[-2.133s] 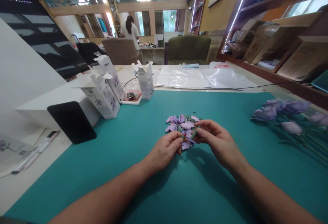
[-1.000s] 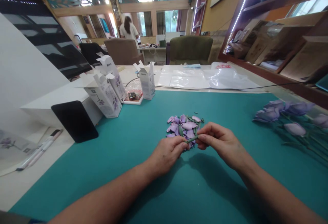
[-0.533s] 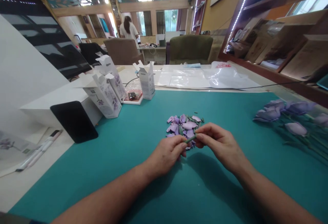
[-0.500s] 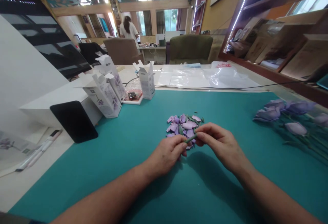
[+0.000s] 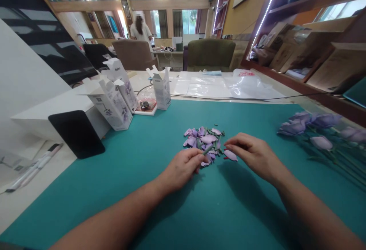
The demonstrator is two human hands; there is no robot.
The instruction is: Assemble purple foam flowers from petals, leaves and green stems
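Note:
A short green stem piece is pinched between the thumb and fingers of my left hand, over the near side of a pile of lilac and green flower pieces. Right of the pile hovers my right hand, with thumb and fingertips drawn together. Whatever is between those fingertips is too small or hidden to make out. Directly below them shows a pale lilac petal piece with red bits at its left end; whether the hand touches it I cannot tell.
Purple flowers on green stems lie at the right of the green mat. On the left are a black tablet, opened white boxes and pens. Clear plastic bags lie behind the mat. A person stands in the background.
My right hand has let go of the green stem piece and moved right. The lilac petal piece with red bits now shows beneath it. The left hand still holds the stem; the view shifted slightly.

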